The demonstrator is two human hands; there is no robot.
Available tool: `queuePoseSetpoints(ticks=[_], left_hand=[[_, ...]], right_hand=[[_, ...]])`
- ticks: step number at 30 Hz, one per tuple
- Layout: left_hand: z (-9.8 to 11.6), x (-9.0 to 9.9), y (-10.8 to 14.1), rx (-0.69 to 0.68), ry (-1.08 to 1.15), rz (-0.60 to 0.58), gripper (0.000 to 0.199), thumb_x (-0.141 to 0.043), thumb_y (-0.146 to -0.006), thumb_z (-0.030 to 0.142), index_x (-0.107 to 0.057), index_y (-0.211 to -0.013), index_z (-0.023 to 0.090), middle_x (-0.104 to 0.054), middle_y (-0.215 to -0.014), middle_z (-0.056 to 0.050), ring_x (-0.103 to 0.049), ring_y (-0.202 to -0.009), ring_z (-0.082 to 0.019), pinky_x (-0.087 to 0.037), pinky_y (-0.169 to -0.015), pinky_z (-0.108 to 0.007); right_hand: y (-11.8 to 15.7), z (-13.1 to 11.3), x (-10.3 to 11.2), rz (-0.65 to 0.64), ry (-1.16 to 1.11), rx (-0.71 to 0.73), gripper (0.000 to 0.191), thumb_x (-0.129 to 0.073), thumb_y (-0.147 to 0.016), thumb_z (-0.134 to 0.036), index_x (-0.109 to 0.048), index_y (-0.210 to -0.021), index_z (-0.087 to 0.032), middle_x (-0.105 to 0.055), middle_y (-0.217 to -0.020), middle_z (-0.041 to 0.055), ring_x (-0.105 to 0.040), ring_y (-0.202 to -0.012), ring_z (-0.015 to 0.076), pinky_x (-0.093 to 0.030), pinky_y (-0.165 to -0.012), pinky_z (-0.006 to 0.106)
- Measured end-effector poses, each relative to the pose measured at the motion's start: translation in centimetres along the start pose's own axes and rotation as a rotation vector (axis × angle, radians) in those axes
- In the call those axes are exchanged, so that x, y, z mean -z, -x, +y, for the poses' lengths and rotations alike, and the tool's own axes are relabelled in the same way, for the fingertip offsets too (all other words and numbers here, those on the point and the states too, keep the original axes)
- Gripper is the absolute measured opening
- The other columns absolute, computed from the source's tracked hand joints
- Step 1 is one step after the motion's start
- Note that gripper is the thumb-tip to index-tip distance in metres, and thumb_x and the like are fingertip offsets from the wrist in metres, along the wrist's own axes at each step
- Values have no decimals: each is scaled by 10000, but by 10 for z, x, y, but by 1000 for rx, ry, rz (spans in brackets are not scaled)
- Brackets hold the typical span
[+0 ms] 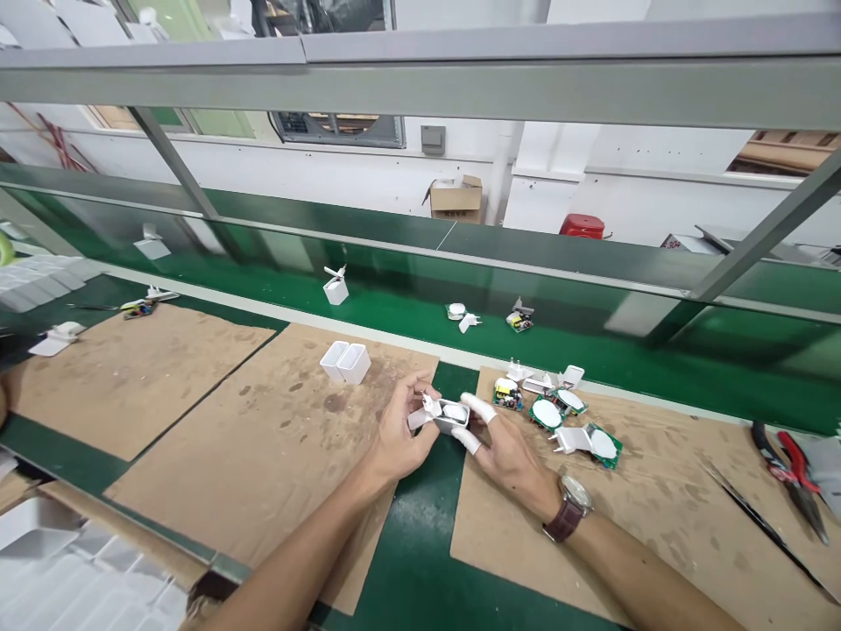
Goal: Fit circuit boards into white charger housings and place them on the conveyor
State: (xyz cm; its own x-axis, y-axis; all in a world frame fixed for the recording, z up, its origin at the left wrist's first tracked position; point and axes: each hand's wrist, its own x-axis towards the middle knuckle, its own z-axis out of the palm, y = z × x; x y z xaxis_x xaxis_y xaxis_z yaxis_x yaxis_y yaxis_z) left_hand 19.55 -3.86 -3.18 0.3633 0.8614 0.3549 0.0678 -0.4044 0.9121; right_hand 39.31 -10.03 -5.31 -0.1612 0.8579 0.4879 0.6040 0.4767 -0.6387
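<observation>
Near the middle of the bench, a small white housing (452, 417) with a white round part inside is held between both hands. My left hand (406, 429) grips its left side, together with a white plug piece (430, 405) that sticks out over the housing's left end. My right hand (503, 443), with white covers on thumb and finger, pinches the housing's right end. Two open white housings (346, 363) stand side by side on the cardboard (282, 421) to the left. Circuit boards with white discs (547, 414) and white plug pieces (573, 439) lie right of my right hand.
Red and black pliers (792, 478) and tweezers (766, 523) lie far right. Along the green belt (394, 307) sit a white housing (335, 289) and more boards (519, 319). A box of white housings (85, 570) is at lower left. A metal rail crosses above.
</observation>
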Motion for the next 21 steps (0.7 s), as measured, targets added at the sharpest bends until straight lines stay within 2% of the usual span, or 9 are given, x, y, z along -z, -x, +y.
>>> queuePoseSetpoints(ticks=[2, 4, 10, 13, 16, 21], left_hand=[[0, 0, 0, 1, -2, 2, 670, -606, -765, 75, -450, -1397, 234, -609, -1097, -51, -664, -995, -185, -551, -899, -333], [0, 0, -1, -4, 1, 5, 666, -611, -761, 74, -457, -1389, 231, -609, -1097, -54, -665, -999, -186, -550, -921, -343], [-2, 0, -1, 19, 20, 12, 694, -605, -747, 69, -454, -1401, 242, -601, -1115, -58, -657, -993, -185, -545, -905, -340], [0, 1, 0, 45, 34, 17, 680, -600, -736, 60, -470, -1377, 246, -604, -1110, -51, -648, -1004, -183, -530, -907, -331], [4, 1, 0, 89, 28, 19, 603, -597, -720, 43, -516, -1283, 241, -601, -1053, -32, -630, -957, -169, -519, -849, -293], [5, 3, -2, 152, -20, 6, 555, -602, -703, 32, -544, -1215, 238, -582, -1000, -10, -597, -862, -146, -495, -796, -266]], right_hand=[[5, 7, -6, 35, 3, -32, 588, -618, -1032, -285, -400, -1577, -268, -704, -1302, 132, -718, -1154, 288, -613, -985, 456], [8, 10, -8, 50, 26, -22, 592, -633, -1023, -291, -414, -1572, -262, -705, -1303, 139, -721, -1147, 297, -616, -978, 463], [0, -1, 0, 44, 74, 127, 400, -582, -1049, -223, -563, -1448, -240, -695, -1278, 142, -697, -1148, 267, -609, -962, 407], [-4, -7, 4, 8, 61, 122, 359, -568, -1056, -211, -591, -1411, -259, -691, -1238, 124, -702, -1092, 244, -610, -935, 387], [-4, -8, 3, -2, 63, 78, 395, -564, -1059, -233, -548, -1452, -265, -699, -1220, 112, -709, -1079, 246, -616, -926, 391], [2, -4, -3, 64, 139, 37, 498, -548, -1064, -304, -436, -1542, -220, -717, -1246, 151, -728, -1106, 289, -637, -893, 414]])
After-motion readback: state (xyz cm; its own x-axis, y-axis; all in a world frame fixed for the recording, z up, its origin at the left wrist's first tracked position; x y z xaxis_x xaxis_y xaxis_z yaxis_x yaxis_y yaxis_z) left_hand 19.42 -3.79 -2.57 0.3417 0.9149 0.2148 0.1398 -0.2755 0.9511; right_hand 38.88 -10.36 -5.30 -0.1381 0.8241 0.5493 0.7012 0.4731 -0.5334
